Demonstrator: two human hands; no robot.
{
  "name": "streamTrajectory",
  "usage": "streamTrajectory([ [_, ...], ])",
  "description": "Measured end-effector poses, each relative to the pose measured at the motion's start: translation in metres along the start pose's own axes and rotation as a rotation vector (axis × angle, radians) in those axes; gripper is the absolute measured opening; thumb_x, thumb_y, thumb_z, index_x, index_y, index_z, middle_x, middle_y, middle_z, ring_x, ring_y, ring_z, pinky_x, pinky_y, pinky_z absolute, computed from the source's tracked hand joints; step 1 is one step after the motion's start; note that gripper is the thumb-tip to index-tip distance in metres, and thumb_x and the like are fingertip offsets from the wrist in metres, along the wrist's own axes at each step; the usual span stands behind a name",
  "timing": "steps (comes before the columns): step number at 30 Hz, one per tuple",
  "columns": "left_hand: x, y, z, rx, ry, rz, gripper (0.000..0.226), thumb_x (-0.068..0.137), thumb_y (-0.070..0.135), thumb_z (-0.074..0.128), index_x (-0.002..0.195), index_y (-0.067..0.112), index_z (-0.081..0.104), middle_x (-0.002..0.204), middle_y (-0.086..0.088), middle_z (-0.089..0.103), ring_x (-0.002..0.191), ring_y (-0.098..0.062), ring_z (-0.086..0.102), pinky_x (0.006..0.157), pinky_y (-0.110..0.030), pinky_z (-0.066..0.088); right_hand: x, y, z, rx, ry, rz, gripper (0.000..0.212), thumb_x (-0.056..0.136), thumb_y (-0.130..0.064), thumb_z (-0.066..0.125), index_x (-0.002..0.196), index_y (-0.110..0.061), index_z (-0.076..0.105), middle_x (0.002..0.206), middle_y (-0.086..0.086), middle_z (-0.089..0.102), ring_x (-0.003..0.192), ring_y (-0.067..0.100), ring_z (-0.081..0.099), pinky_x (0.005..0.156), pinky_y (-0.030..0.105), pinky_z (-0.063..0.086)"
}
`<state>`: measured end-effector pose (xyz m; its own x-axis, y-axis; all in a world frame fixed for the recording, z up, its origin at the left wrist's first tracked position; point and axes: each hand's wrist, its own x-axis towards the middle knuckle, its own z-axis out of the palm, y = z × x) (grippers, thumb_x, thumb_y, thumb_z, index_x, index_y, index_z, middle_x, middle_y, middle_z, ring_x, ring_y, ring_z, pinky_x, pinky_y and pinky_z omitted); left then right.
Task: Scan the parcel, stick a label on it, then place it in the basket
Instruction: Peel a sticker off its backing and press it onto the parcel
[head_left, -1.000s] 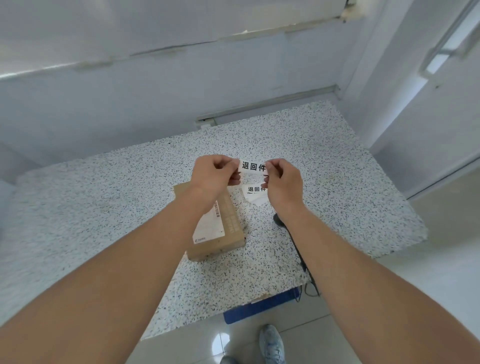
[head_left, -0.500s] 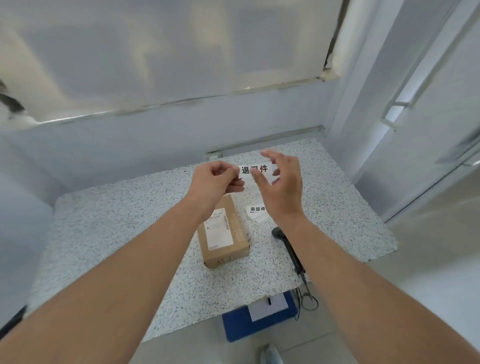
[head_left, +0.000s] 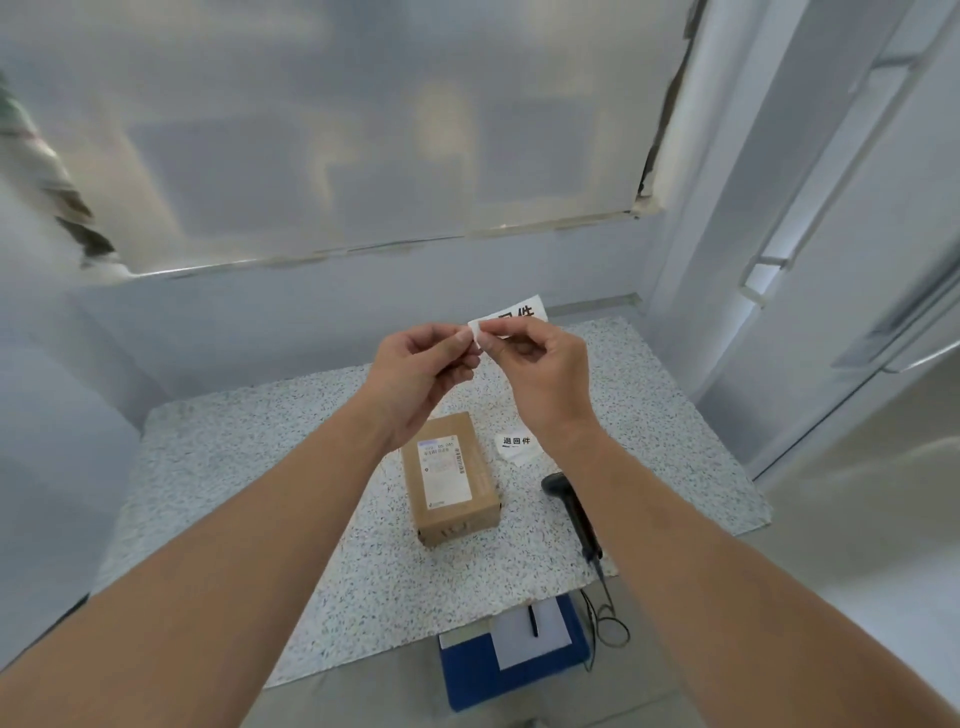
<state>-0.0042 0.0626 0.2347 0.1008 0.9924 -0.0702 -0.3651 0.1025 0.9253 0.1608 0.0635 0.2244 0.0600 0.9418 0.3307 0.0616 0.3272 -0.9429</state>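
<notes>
A small brown cardboard parcel (head_left: 450, 478) with a white shipping slip on top lies in the middle of the speckled table (head_left: 260, 467). Above and behind it, my left hand (head_left: 421, 371) and my right hand (head_left: 540, 374) are raised together, both pinching the near corner of a white label (head_left: 511, 318) with black characters. The label's far end sticks up behind my right fingers. A black handheld scanner (head_left: 571, 512) lies on the table right of the parcel.
More white labels (head_left: 516, 447) lie on the table between parcel and scanner. The scanner's cable (head_left: 605, 618) hangs off the front edge. A blue basket (head_left: 467, 675) with a white sheet in it sits on the floor below. A wall runs behind the table.
My right hand, open half a second ago, has closed on the label's corner beside my left fingers. Both hands have risen higher above the table and the view has tilted upward.
</notes>
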Motion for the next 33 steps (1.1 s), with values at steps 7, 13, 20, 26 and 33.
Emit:
streamTrajectory([
  [7, -0.012, 0.015, 0.002, 0.003, -0.027, 0.025, 0.010, 0.095, -0.003, 0.064, 0.100, -0.007, 0.071, 0.079, -0.015, 0.071, 0.073, -0.019, 0.070, 0.073, -0.024, 0.060, -0.001, -0.013, -0.002, 0.100, -0.071, 0.025, 0.013, 0.088, -0.012, 0.085, 0.100, -0.012, 0.083, 0.092, -0.004, 0.081, 0.082, 0.009, 0.075, 0.080, 0.020, 0.058],
  [13, -0.016, 0.021, 0.004, 0.064, -0.012, 0.064, 0.010, 0.094, 0.001, 0.068, 0.099, -0.005, 0.074, 0.080, -0.017, 0.073, 0.075, -0.022, 0.071, 0.073, -0.027, 0.060, -0.001, -0.020, -0.004, 0.138, -0.107, 0.054, 0.015, 0.088, -0.013, 0.084, 0.103, -0.010, 0.083, 0.096, 0.003, 0.082, 0.091, 0.022, 0.078, 0.086, 0.028, 0.060],
  [20, -0.014, 0.025, 0.007, 0.180, 0.029, 0.116, 0.010, 0.092, 0.006, 0.072, 0.096, -0.003, 0.076, 0.079, -0.020, 0.074, 0.074, -0.026, 0.072, 0.072, -0.031, 0.061, 0.002, -0.022, -0.007, 0.143, -0.133, 0.082, 0.015, 0.087, -0.015, 0.085, 0.102, -0.015, 0.084, 0.096, 0.002, 0.082, 0.092, 0.025, 0.078, 0.088, 0.034, 0.062],
  [26, -0.012, 0.025, 0.008, 0.187, 0.024, 0.123, 0.009, 0.092, 0.006, 0.072, 0.093, 0.000, 0.078, 0.083, -0.023, 0.075, 0.077, -0.030, 0.073, 0.074, -0.033, 0.062, 0.006, -0.021, -0.010, 0.176, -0.139, 0.099, 0.015, 0.086, -0.015, 0.086, 0.101, -0.016, 0.085, 0.095, 0.003, 0.082, 0.088, 0.016, 0.077, 0.084, 0.028, 0.060],
  [33, -0.008, 0.023, 0.013, 0.143, -0.004, 0.103, 0.009, 0.091, 0.004, 0.073, 0.096, -0.002, 0.077, 0.090, -0.029, 0.075, 0.083, -0.035, 0.075, 0.078, -0.035, 0.062, 0.009, -0.018, -0.016, 0.206, -0.120, 0.132, 0.016, 0.087, -0.014, 0.086, 0.103, -0.013, 0.084, 0.093, 0.006, 0.082, 0.086, 0.016, 0.076, 0.081, 0.025, 0.059],
])
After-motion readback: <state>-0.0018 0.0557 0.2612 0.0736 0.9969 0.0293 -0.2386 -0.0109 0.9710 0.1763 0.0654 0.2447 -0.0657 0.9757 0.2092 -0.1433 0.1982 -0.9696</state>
